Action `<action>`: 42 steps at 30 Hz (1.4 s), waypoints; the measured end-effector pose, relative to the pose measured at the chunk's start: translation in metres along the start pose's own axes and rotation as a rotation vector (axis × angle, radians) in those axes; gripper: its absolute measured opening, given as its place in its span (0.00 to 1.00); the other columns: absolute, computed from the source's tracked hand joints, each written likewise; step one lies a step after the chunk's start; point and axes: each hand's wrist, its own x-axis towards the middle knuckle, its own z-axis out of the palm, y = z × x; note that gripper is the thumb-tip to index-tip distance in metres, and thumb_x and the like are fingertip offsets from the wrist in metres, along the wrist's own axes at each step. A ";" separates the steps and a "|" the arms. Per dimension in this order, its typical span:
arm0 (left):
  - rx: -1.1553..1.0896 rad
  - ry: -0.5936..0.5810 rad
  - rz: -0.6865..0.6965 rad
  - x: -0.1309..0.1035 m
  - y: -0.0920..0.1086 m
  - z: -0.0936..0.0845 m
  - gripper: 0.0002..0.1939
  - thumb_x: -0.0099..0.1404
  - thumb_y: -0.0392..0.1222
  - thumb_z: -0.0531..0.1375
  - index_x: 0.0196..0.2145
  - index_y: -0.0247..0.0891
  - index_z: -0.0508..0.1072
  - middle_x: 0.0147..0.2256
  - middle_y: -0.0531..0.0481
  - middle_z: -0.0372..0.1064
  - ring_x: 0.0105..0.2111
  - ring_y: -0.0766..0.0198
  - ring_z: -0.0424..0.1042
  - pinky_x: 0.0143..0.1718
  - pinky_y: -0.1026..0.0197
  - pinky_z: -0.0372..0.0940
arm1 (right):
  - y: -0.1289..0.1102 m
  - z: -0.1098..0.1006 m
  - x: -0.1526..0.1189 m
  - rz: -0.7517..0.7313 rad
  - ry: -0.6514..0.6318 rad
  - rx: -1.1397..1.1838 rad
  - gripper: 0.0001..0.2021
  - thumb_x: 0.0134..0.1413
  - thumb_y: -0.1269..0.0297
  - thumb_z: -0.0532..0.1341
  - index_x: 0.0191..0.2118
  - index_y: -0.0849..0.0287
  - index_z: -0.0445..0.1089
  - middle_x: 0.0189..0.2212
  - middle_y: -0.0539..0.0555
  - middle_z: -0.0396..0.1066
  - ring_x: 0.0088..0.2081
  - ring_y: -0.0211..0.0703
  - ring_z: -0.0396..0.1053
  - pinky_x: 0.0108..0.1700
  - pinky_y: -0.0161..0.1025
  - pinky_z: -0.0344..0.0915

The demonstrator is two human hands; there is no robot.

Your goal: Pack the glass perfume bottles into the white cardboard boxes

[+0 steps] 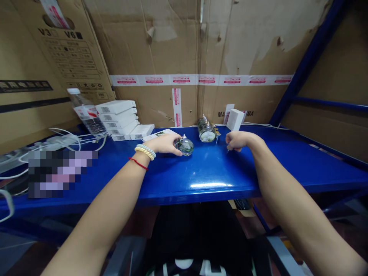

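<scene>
My left hand [166,143] grips a round, flattened glass bottle [184,147] from its left side, just above or on the blue table. A small metal top sticks up from this bottle, and green and white show through the glass. My right hand [237,140] is closed low over the table, fingers pointing down; whatever it pinches is too small to make out. Between the hands, farther back, stands a row of similar glass bottles [207,136] with metal tops. Small gold-coloured pieces [217,134] are beside that row, nearest to my right hand.
White boxes [117,119] are stacked at the left, beside a water bottle [87,115] and white cables [71,142]. One white box [235,119] stands against the cardboard [161,50] behind the blue table [172,184]. A blue frame post [309,61] rises at the right.
</scene>
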 end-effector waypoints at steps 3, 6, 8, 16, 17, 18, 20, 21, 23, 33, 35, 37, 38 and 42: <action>0.048 -0.010 0.007 0.003 0.001 0.004 0.26 0.53 0.57 0.62 0.44 0.36 0.71 0.40 0.45 0.73 0.38 0.55 0.71 0.37 0.59 0.61 | -0.026 0.011 -0.003 -0.201 0.032 0.006 0.15 0.41 0.71 0.64 0.39 0.59 0.68 0.27 0.50 0.70 0.20 0.38 0.68 0.25 0.35 0.62; 0.051 0.014 0.004 0.005 0.002 0.007 0.23 0.55 0.57 0.61 0.41 0.35 0.71 0.39 0.45 0.73 0.38 0.55 0.71 0.38 0.60 0.60 | -0.049 0.023 -0.005 -0.386 0.134 0.030 0.15 0.40 0.71 0.64 0.39 0.58 0.67 0.31 0.50 0.70 0.25 0.37 0.68 0.28 0.34 0.62; 0.057 0.020 -0.005 0.005 0.002 0.009 0.23 0.55 0.56 0.61 0.41 0.36 0.71 0.39 0.45 0.73 0.38 0.56 0.71 0.38 0.60 0.60 | -0.059 0.028 -0.005 -0.506 0.208 0.030 0.12 0.40 0.71 0.64 0.36 0.59 0.68 0.30 0.50 0.70 0.29 0.38 0.67 0.31 0.34 0.61; 0.049 0.022 0.019 0.009 0.000 0.013 0.25 0.56 0.57 0.61 0.43 0.35 0.70 0.40 0.44 0.72 0.37 0.56 0.70 0.37 0.60 0.60 | -0.038 0.020 0.006 -0.570 0.347 0.440 0.11 0.40 0.63 0.63 0.34 0.59 0.68 0.26 0.49 0.69 0.29 0.38 0.66 0.32 0.35 0.61; 0.052 0.024 0.018 0.010 0.000 0.013 0.24 0.56 0.57 0.61 0.43 0.35 0.70 0.39 0.44 0.72 0.37 0.56 0.70 0.36 0.60 0.60 | -0.034 0.018 0.007 -0.522 0.351 0.424 0.11 0.40 0.64 0.63 0.33 0.59 0.68 0.25 0.49 0.69 0.28 0.38 0.66 0.31 0.35 0.60; 0.056 0.025 0.017 0.010 0.000 0.013 0.24 0.56 0.57 0.61 0.42 0.35 0.70 0.39 0.44 0.72 0.36 0.56 0.70 0.36 0.60 0.60 | -0.031 0.017 0.009 -0.465 0.336 0.356 0.10 0.39 0.65 0.63 0.33 0.59 0.68 0.24 0.49 0.69 0.27 0.39 0.66 0.30 0.35 0.60; 0.058 0.026 0.017 0.011 -0.001 0.014 0.24 0.56 0.58 0.61 0.41 0.35 0.70 0.38 0.44 0.72 0.36 0.56 0.70 0.36 0.60 0.60 | -0.028 0.016 0.009 -0.368 0.274 0.136 0.09 0.37 0.66 0.64 0.31 0.58 0.70 0.24 0.49 0.69 0.27 0.40 0.66 0.29 0.35 0.59; 0.058 0.028 0.016 0.011 -0.001 0.015 0.24 0.56 0.58 0.60 0.41 0.35 0.70 0.38 0.45 0.72 0.36 0.56 0.70 0.36 0.60 0.60 | -0.028 0.016 0.008 -0.337 0.243 0.030 0.09 0.36 0.67 0.65 0.30 0.58 0.71 0.24 0.50 0.70 0.28 0.41 0.67 0.29 0.35 0.59; 0.059 0.032 0.012 0.012 -0.002 0.015 0.24 0.56 0.59 0.60 0.41 0.36 0.70 0.38 0.45 0.72 0.36 0.56 0.70 0.36 0.60 0.60 | -0.030 0.016 0.004 -0.317 0.233 -0.107 0.11 0.38 0.65 0.65 0.33 0.57 0.73 0.28 0.52 0.72 0.31 0.43 0.69 0.31 0.36 0.60; 0.042 0.028 0.000 0.010 0.002 0.015 0.25 0.56 0.59 0.60 0.41 0.35 0.70 0.40 0.43 0.73 0.38 0.55 0.71 0.37 0.59 0.61 | -0.054 0.021 -0.012 -0.684 0.312 -0.230 0.13 0.50 0.66 0.63 0.43 0.56 0.77 0.41 0.55 0.76 0.44 0.48 0.71 0.45 0.40 0.64; 0.032 0.033 0.006 0.010 0.002 0.016 0.24 0.57 0.58 0.59 0.41 0.35 0.70 0.41 0.43 0.73 0.38 0.55 0.72 0.37 0.59 0.61 | -0.057 0.024 -0.009 -0.692 0.281 -0.264 0.13 0.51 0.66 0.63 0.43 0.55 0.78 0.40 0.55 0.77 0.46 0.50 0.70 0.46 0.41 0.64; 0.028 0.034 0.010 0.011 0.001 0.017 0.23 0.57 0.58 0.59 0.40 0.35 0.70 0.41 0.43 0.73 0.38 0.54 0.72 0.37 0.59 0.61 | -0.058 0.026 -0.007 -0.700 0.263 -0.282 0.12 0.52 0.66 0.63 0.42 0.54 0.78 0.39 0.55 0.77 0.46 0.51 0.69 0.47 0.42 0.64; 0.030 0.034 0.009 0.011 0.001 0.018 0.23 0.57 0.58 0.59 0.40 0.36 0.70 0.41 0.43 0.73 0.38 0.54 0.72 0.37 0.59 0.61 | -0.058 0.027 -0.007 -0.700 0.264 -0.281 0.11 0.51 0.67 0.63 0.41 0.55 0.78 0.38 0.56 0.77 0.45 0.51 0.69 0.46 0.42 0.64; 0.041 0.039 0.013 0.010 0.001 0.018 0.25 0.57 0.60 0.58 0.41 0.36 0.71 0.41 0.43 0.74 0.39 0.53 0.72 0.38 0.59 0.61 | -0.055 0.025 -0.009 -0.715 0.345 -0.143 0.07 0.51 0.67 0.62 0.37 0.58 0.77 0.34 0.55 0.76 0.39 0.46 0.71 0.43 0.39 0.64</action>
